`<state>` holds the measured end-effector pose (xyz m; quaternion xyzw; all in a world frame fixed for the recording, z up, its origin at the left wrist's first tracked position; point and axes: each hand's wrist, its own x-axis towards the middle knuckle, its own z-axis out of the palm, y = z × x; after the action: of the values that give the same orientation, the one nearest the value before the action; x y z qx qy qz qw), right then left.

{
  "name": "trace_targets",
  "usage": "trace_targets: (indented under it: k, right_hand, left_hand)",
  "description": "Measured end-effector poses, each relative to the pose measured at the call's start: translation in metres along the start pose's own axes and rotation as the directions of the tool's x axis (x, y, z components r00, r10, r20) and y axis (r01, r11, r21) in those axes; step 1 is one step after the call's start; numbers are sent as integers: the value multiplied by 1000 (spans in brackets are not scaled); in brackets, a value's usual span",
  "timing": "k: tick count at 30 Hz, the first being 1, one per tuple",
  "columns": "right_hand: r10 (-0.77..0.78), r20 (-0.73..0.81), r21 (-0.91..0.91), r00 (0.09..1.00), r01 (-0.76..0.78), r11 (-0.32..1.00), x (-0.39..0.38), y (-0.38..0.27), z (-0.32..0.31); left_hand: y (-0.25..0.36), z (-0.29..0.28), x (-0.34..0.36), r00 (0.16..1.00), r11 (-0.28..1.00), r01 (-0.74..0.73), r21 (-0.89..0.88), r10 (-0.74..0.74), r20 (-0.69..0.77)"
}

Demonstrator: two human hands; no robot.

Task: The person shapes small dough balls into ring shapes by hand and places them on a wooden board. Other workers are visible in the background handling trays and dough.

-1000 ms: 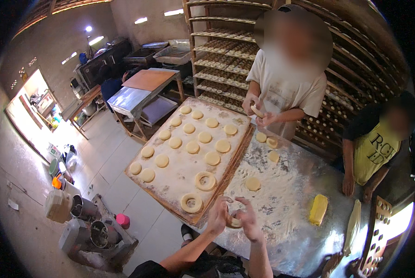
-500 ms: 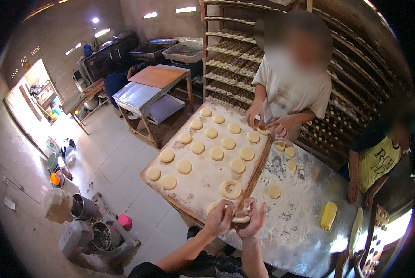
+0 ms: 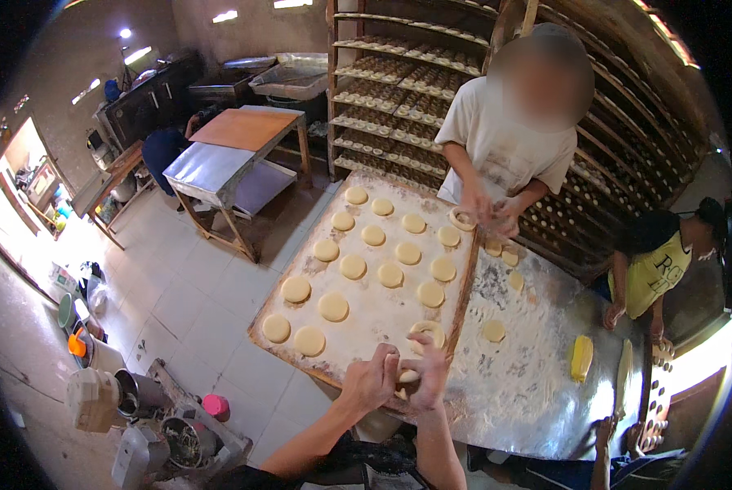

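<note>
Just over the near edge of a floured wooden board [image 3: 382, 314], my two hands are close together around a pale dough ring [image 3: 408, 377]. The fingers of my left hand [image 3: 369, 380] are curled at its left side. My right hand [image 3: 427, 377] grips it from the right. My fingers cover much of this ring. Beyond my right hand lies another dough ring [image 3: 428, 330], partly hidden by the fingers. Several flat round dough pieces [image 3: 333, 307] are spread over the board in loose rows.
A floured metal table [image 3: 529, 408] adjoins the board, bearing a dough round [image 3: 493, 330] and a yellow block [image 3: 580, 359]. Across stands a co-worker [image 3: 505, 139] by racks of trays [image 3: 407, 77]; a far dough ring [image 3: 462, 218] lies near their hands. Another person [image 3: 656, 269] is at right.
My hands have shifted slightly left and closed in around the ring. The co-worker's hands have lifted off a ring at the board's far corner. The view has turned slightly right.
</note>
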<state>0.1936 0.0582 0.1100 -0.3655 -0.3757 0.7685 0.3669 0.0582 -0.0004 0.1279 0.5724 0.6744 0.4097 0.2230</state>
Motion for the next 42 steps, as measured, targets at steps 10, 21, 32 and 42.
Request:
trace_targets:
  k: [10, 21, 32, 42]
  right_hand:
    - [-80, 204, -173, 976, 116, 978, 12, 0, 15]
    - [-443, 3, -1000, 896, -7, -22, 17, -2, 40]
    - [-421, 60, -984, 905, -16, -175, 19, 12, -12]
    - [-322, -302, -934, 897, -346, -88, 76, -86, -232]
  left_hand:
    - [-19, -18, 10, 992, 986, 100, -131, -90, 83]
    - [-48, -51, 27, 975, 827, 186, 531, -223, 6]
    - [-48, -40, 17, 964, 827, 84, 556, -208, 164]
    - [9, 47, 33, 964, 981, -132, 145, 94, 247]
